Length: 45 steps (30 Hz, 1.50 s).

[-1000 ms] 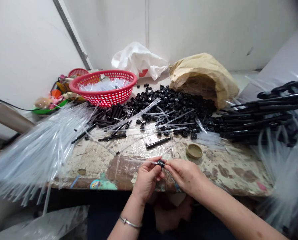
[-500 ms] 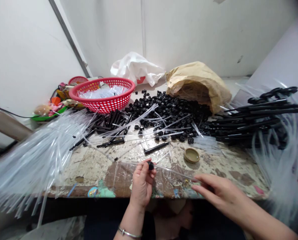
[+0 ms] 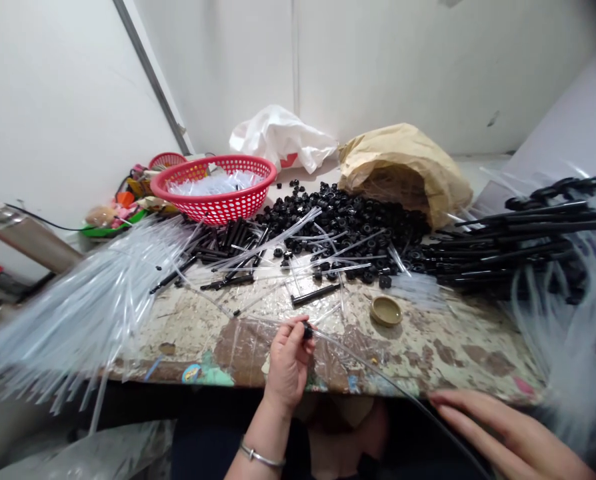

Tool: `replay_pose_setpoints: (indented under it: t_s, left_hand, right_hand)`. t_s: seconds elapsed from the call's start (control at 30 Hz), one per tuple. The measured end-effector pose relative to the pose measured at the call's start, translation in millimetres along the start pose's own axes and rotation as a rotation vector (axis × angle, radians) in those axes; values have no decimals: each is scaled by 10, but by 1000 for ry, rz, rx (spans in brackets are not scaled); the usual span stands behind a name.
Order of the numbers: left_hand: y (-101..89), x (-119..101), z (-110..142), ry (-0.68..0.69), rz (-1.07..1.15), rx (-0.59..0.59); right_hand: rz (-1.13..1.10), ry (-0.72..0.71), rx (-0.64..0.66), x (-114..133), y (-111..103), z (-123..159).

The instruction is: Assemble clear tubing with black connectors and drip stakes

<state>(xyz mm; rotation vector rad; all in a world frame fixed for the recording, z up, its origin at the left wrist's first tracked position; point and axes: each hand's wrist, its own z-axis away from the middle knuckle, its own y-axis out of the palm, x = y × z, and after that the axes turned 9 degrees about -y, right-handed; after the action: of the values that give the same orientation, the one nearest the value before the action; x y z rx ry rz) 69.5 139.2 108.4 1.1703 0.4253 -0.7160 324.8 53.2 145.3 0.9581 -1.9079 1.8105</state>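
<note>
My left hand (image 3: 289,367) is closed above the front of the table, pinching a small black cap (image 3: 307,329) between thumb and fingers. A thin clear tube (image 3: 361,361) extends from the cap, sloping down to the right past the table edge; against the dark background it looks darker. My right hand (image 3: 503,427) is at the lower right, slightly blurred, with its fingers stretched out. The tube passes just below those fingers, and no grip on it shows. Nearest beyond my left hand lies a black plastic tube (image 3: 315,295) with a flared end.
Loose black caps (image 3: 348,220) are heaped before a brown paper bag (image 3: 403,160). A red basket (image 3: 218,207) holds clear pieces. Clear tubes (image 3: 93,300) hang over the left edge. Black assemblies (image 3: 523,247) are stacked at right. A small dish (image 3: 385,311) stands near the front.
My right hand has moved right and down, and a longer stretch of clear tube shows between the cap and that hand. My left hand still pinches the cap. The view has shifted slightly.
</note>
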Motion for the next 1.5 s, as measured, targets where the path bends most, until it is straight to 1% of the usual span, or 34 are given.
replay_pose_setpoints:
  t_s: [0.07,0.1,0.13,0.2,0.23,0.3,0.33,0.4,0.47,0.57,0.63,0.73,0.8,0.87,0.93,1.03,1.1,1.2,1.3,1.37,1.5]
  left_hand:
    - [2,7,12,-22,-64,11]
    - [3,10,18,-31,-92,10]
    - [4,12,24,-39,-114,7]
    - [2,16,33,-48,-145,3]
    - [-1,16,34,-47,-154,2]
    - [-6,16,29,-42,-163,-2]
    - [-8,15,23,-40,-158,-9]
    - [-10,13,11,-40,-128,-26]
    - [-12,8,2,-47,-98,-28]
    - [-14,-1,1,-67,-98,-5]
    - [-14,-9,5,-80,-102,0]
    - [-8,-20,12,-95,-100,4]
    - [-3,-24,15,-103,-102,15]
    - [1,-26,18,-112,-103,27]
    - [6,-27,22,-117,-103,36]
    - [17,-28,28,-99,-111,40]
    - [24,-28,28,-78,-124,27]
    - [31,-29,22,-64,-111,7]
    - [34,-37,14,-54,-30,-25]
    - [33,-45,9,-41,28,-36]
    - [17,-51,-9,-7,96,-37]
  right_hand:
    - [-52,-112,129,210,31,-441]
    - [-75,-164,152,329,91,-682]
    - [-90,-214,162,445,181,-925]
    - [-59,-281,188,633,431,-1385]
    - [-20,-275,202,695,573,-1587]
    - [22,-265,204,748,851,-1906]
    - [45,-257,201,746,971,-2016]
    - [81,-248,189,709,1153,-2142]
    - [97,-245,176,669,1244,-2187]
    - [62,-249,145,677,1216,-2232]
    - [4,-246,100,735,1101,-2291]
    - [-122,-212,18,844,812,-2358]
    - [-218,-174,-16,883,591,-2320]
    - [-297,-144,-39,869,405,-2206]
    - [-401,-107,-77,802,293,-2061]
    - [-484,-53,-71,660,272,-1914]
    - [-453,-36,-37,585,309,-1891]
    - [-454,-2,-46,531,332,-1885]
    - [-458,26,-63,471,246,-1787]
    - [-365,25,-80,376,136,-1655]
    - [-43,38,-121,89,-94,-1351]
